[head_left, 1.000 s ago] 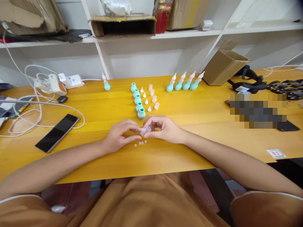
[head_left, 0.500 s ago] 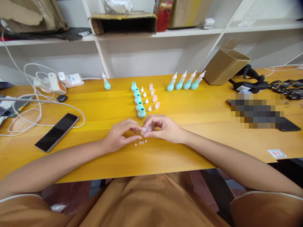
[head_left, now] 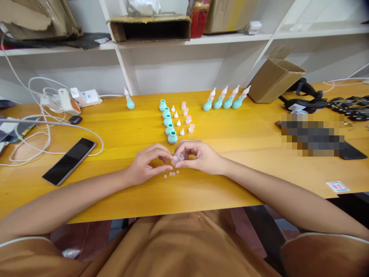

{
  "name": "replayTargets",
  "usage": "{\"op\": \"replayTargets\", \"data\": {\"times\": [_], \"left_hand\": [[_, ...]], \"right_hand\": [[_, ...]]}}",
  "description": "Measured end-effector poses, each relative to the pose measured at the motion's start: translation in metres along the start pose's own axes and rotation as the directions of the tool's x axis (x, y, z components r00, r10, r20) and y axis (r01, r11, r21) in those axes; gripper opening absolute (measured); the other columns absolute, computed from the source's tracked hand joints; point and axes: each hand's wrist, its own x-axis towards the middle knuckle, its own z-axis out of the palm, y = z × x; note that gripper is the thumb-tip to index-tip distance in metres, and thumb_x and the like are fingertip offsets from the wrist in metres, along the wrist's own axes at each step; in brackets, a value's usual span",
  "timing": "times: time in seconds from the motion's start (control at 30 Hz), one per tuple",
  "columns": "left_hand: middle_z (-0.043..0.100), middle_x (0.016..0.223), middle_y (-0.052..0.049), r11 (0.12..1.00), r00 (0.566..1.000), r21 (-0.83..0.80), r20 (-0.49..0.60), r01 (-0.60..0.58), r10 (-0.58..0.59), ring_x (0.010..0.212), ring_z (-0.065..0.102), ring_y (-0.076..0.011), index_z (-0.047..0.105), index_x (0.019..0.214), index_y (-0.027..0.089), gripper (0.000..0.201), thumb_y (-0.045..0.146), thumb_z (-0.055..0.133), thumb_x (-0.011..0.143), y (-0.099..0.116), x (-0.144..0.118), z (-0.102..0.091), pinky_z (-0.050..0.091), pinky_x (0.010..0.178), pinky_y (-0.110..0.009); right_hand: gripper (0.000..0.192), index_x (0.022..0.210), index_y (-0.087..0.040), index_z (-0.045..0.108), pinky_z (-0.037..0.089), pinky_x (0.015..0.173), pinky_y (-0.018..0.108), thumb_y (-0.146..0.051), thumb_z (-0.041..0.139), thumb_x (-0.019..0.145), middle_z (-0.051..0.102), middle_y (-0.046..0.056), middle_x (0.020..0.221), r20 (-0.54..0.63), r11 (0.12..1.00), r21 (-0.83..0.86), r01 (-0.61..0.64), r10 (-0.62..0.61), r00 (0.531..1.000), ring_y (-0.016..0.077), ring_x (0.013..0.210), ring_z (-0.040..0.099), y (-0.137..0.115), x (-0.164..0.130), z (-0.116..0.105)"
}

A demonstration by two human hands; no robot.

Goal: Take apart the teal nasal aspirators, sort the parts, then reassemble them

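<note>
Step in hand, judged: fitting a tiny part into the small clear pink cap [head_left: 178, 157] pinched between both hands. Best done with the cap held steady by the right hand [head_left: 198, 156], opening turned toward the left fingertips, wrists braced on the yellow table [head_left: 245, 154]. Light pressure only; soft piece, likely to deform or flick away if squeezed. Part kept low over the wood so that a slip lands close.

Right hand: thumb and forefinger closed on the cap, other fingers curled behind. Left hand [head_left: 147, 164]: fingertips [head_left: 165, 158] drawn together against the cap's left end; whether a separate small piece sits between them cannot be told, too small.

Cap: between the two sets of fingertips, touching both, raised just off the table.

Four small pale discs [head_left: 171, 174] in a short row on the wood, just below the fingertips on the near side, apart from both hands.

Beyond the fingertips, near: row of teal bulbs [head_left: 168, 121], closest bulb just past the knuckles. Right of that row, white tips [head_left: 177, 122], then pink caps [head_left: 187, 117], loose.

Farther back, right of the fingers: four assembled bulbs with nozzles [head_left: 226, 100]. One lone assembled one [head_left: 129, 101] back left.

Well left of the left hand: black phone [head_left: 69, 161], flat.
</note>
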Motion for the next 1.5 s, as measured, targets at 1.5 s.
{"op": "replayTargets", "data": {"times": [1.5], "left_hand": [[0.081,0.093,-0.006,0.994,0.994,-0.001,-0.019,0.112,-0.112,0.079,0.075,-0.0138,0.083,0.097,0.021,0.01,0.03,0.087,0.095,0.003,0.005,0.0,0.058,0.068,-0.023]], "right_hand": [[0.027,0.101,-0.02,0.078,0.058,0.071,0.031,-0.043,0.089,0.093,0.075,0.004,0.096,0.062,0.955,-0.241,0.171,-0.161,0.985,0.0156,0.077,0.07,-0.002,-0.004,0.003]]}}
